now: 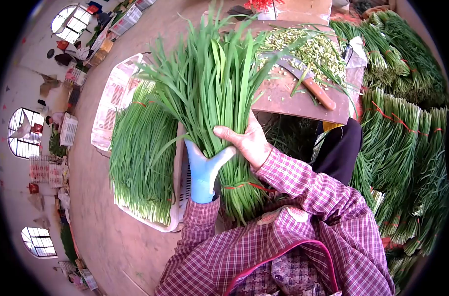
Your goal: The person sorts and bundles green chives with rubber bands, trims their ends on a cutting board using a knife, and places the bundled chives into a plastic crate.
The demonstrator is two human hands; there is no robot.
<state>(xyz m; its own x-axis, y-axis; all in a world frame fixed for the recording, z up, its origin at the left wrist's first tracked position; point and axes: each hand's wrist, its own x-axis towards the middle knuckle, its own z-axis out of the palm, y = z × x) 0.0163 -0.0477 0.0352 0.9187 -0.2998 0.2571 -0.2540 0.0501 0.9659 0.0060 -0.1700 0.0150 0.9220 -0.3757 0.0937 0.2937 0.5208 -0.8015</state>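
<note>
A large bunch of green garlic chives (217,93) stands upright before my chest, its loose leaf tips fanning out at the top. My left hand (204,167), in a blue and white glove, wraps the bunch from the left, with the thumb across the front. My right hand (250,143), bare, grips it from the right at about the same height, thumb over the leaves. The fingers of both hands are mostly hidden behind the bunch. Below them a red tie (244,186) circles the lower leaves.
Left of the bunch, tied chives (143,158) fill a pale plastic crate (170,227). A wooden-handled knife (319,92) lies on a board (303,109) among chopped stem ends (308,52). Stacked chive bundles (402,148) line the right side. People and crates (69,129) are farther off at left.
</note>
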